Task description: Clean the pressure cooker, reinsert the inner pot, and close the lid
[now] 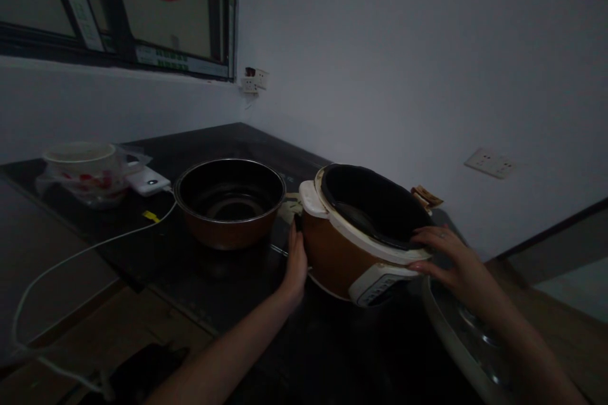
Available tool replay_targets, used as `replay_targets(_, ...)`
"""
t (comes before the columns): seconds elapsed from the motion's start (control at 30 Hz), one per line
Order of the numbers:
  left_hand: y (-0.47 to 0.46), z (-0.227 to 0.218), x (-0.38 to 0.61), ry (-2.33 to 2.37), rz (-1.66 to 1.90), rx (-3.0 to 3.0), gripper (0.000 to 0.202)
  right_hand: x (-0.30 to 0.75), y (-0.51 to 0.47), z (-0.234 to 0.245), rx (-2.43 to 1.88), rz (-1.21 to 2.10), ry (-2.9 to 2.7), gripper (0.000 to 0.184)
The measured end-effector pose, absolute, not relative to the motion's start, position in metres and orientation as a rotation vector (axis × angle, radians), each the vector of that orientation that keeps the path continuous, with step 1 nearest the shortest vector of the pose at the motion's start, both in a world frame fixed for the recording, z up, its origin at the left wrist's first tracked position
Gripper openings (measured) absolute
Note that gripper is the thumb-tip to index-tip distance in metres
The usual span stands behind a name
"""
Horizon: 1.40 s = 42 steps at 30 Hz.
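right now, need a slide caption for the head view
Both hands on an open brown cooker, beside a wide pot on a black table.

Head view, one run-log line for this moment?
left hand: at side of electric cooker; right hand: gripping cooker rim; cooker: uncovered, looks tilted; brown pot: left of cooker; lid: partly behind right forearm

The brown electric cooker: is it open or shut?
Open: no lid covers the electric cooker, and its dark interior shows within the white rim.
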<state>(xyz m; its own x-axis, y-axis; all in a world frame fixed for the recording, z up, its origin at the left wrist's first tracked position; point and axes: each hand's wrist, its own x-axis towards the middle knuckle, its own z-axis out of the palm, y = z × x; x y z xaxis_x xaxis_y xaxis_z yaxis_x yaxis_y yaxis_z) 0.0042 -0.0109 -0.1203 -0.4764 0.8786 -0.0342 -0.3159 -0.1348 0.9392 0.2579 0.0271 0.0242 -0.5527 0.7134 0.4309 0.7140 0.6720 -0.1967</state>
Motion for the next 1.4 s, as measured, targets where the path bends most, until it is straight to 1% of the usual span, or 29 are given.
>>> replay_targets(0.13, -0.053, -0.122, 0.044, 1.336, 1.688, 0.71, 0.061, 0.253, 0.023, 0.024, -1.111, 0.066, -2.358, 0.052)
replay_targets(0.23, -0.081, -0.115, 0.064, 1.321, 1.664, 0.893, 0.061, 0.243, 0.015, 0.024, -1.135, 0.074, -2.322, 0.053)
replay_targets(0.33, -0.101, -0.109, 0.075, 1.287, 1.568, 1.135, 0.059, 0.232, 0.006, 0.023, -1.161, 0.028, -2.273, 0.057)
replay_targets(0.47, -0.103, -0.105, 0.075, 1.303, 1.491, 1.52, 0.057, 0.221, -0.003, 0.02, -1.186, -0.041, -2.27, 0.054)
replay_targets(0.6, -0.077, -0.094, 0.054, 1.357, 1.623, 1.787, 0.061, 0.21, -0.011, 0.015, -1.192, -0.109, -2.254, 0.056)
replay_targets(0.67, -0.06, -0.085, 0.04, 1.372, 1.734, 1.787, 0.061, 0.202, -0.014, 0.012, -1.212, -0.18, -2.237, 0.057)
replay_targets(0.77, -0.036, -0.074, 0.02, 1.339, 1.911, 1.654, 0.055, 0.187, -0.019, 0.008, -1.24, -0.289, -2.216, 0.056)
replay_targets(0.87, -0.02, -0.075, 0.009, 1.288, 2.005, 1.395, 0.051, 0.174, -0.025, 0.007, -1.272, -0.363, -2.198, 0.047)
replay_targets(0.97, -0.02, -0.088, 0.01, 1.285, 1.964, 1.078, 0.055, 0.163, -0.031, 0.007, -1.334, -0.426, -2.17, 0.04)
replay_targets(1.1, -0.04, -0.108, 0.022, 1.293, 1.845, 0.863, 0.059, 0.148, -0.038, 0.005, -1.384, -0.486, -2.138, 0.04)
replay_targets(1.17, -0.052, -0.111, 0.028, 1.319, 1.832, 0.89, 0.058, 0.142, -0.041, 0.003, -1.39, -0.479, -2.107, 0.04)
replay_targets(1.27, -0.062, -0.105, 0.031, 1.34, 1.869, 1.09, 0.055, 0.136, -0.043, 0.0, -1.383, -0.426, -2.066, 0.042)
replay_targets(1.4, -0.059, -0.092, 0.026, 1.316, 1.982, 1.537, 0.052, 0.142, -0.047, 0.001, -1.269, -0.184, -2.048, 0.04)
